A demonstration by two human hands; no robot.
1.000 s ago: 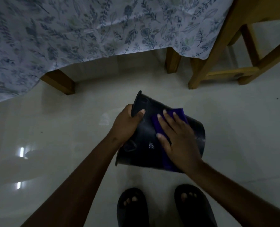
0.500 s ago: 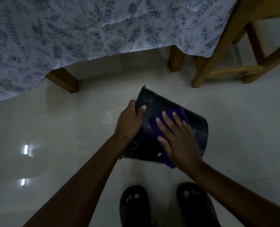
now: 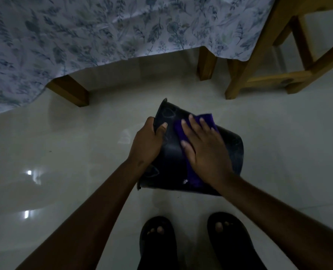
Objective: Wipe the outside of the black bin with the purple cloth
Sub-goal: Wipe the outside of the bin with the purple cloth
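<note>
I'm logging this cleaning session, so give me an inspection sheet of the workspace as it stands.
Surface: glossy pale floor, light glare at left.
Job's things: black bin tipped on its side, held off the floor; purple cloth flat on its outer wall.
Clutter: nothing seen.
Grippers: left hand grips the bin's rim; right hand presses the cloth, fingers spread.
Cables: nothing seen.
Surroundings: floral tablecloth over wooden table legs, wooden chair, black sandals below.
</note>
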